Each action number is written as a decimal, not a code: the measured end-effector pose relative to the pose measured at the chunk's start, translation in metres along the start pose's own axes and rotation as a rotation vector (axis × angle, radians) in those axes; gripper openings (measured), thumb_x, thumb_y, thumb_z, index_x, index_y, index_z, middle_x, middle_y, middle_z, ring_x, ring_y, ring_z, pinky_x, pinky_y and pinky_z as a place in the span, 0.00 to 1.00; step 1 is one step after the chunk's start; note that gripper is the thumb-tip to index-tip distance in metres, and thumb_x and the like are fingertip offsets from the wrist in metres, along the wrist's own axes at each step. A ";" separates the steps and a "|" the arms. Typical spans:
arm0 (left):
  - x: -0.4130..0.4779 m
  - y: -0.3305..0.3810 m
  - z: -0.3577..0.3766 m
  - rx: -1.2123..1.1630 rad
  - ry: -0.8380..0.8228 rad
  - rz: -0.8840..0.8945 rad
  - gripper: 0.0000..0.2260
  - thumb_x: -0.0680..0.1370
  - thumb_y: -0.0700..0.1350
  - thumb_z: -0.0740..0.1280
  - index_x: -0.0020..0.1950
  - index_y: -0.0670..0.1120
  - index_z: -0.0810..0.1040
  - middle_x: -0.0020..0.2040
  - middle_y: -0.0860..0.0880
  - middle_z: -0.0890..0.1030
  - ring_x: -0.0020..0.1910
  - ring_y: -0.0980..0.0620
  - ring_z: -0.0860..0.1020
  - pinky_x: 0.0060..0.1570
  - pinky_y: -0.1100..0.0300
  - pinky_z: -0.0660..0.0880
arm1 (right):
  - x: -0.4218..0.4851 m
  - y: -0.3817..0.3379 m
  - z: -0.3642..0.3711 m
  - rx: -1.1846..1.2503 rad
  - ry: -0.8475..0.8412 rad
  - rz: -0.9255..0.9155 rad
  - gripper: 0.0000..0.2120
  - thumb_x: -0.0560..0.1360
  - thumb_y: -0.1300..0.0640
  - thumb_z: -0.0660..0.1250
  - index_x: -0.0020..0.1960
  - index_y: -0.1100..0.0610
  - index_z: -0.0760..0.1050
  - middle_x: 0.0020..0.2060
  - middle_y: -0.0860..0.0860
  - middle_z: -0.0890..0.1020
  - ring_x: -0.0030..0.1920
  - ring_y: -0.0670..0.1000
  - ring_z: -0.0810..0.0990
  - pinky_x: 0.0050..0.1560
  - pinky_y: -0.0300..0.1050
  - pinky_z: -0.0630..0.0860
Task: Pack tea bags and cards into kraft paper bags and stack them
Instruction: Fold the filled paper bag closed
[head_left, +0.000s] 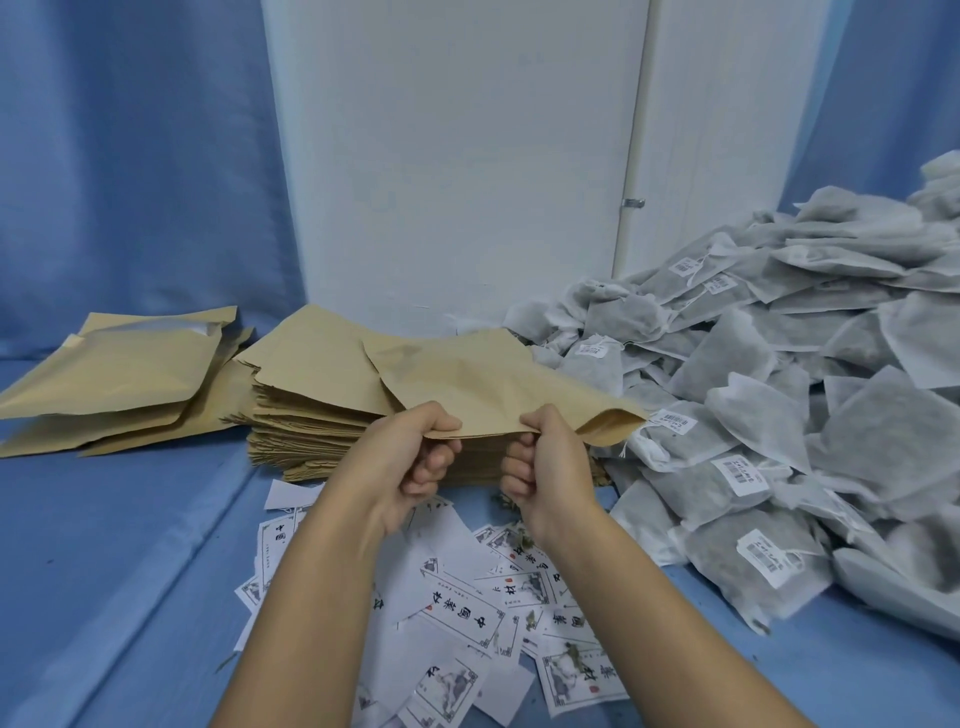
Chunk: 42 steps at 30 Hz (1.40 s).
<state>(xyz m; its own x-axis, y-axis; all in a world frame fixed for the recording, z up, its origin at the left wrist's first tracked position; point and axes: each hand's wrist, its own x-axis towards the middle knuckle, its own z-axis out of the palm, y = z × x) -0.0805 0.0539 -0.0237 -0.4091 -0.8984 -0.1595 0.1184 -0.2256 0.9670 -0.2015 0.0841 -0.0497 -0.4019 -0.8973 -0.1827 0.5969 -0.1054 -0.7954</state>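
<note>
Blue cloth covers the table (130, 545); the tea bag heap (779, 395) lies right of my fingers (434, 460), the kraft bag stack (311, 410) just beyond them, cards (467, 613) beneath my wrists. My left hand (410, 457) and right hand (545, 467) each pinch the near edge of one kraft bag (483, 384), fingers clamped on it.

Surface cover: blue cloth (130, 545), creased, spread flat.
Rear left: blue curtain (130, 182), hanging in folds down to the cloth.
Rear right: second blue curtain (883, 93).
Rear centre: white panel (457, 156), upright between the curtains, vertical seam right of middle.
Seam: small metal clip (634, 203).
</note>
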 end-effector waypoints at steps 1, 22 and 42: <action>0.000 0.000 0.000 0.010 -0.001 -0.006 0.13 0.75 0.39 0.60 0.30 0.40 0.68 0.17 0.51 0.63 0.14 0.58 0.56 0.15 0.70 0.49 | 0.001 0.001 0.000 0.006 0.009 -0.005 0.14 0.76 0.59 0.56 0.32 0.54 0.59 0.18 0.45 0.59 0.17 0.44 0.54 0.17 0.35 0.49; 0.005 -0.011 0.023 -0.180 0.174 0.065 0.13 0.75 0.40 0.62 0.30 0.40 0.69 0.18 0.50 0.65 0.16 0.57 0.59 0.16 0.69 0.53 | 0.001 0.004 0.006 0.111 -0.079 0.040 0.14 0.75 0.61 0.58 0.32 0.54 0.60 0.19 0.46 0.57 0.18 0.44 0.53 0.17 0.35 0.49; 0.005 -0.016 0.028 -0.102 0.251 0.134 0.14 0.74 0.40 0.64 0.30 0.44 0.67 0.18 0.51 0.65 0.16 0.56 0.59 0.17 0.69 0.54 | -0.005 0.005 0.002 -0.019 -0.195 0.134 0.17 0.74 0.53 0.57 0.27 0.56 0.67 0.20 0.47 0.63 0.19 0.44 0.55 0.18 0.34 0.49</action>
<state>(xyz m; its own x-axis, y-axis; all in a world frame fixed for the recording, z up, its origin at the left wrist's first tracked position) -0.1097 0.0636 -0.0345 -0.1487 -0.9850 -0.0880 0.2516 -0.1238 0.9599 -0.1949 0.0870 -0.0511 -0.1769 -0.9687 -0.1740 0.6220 0.0270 -0.7825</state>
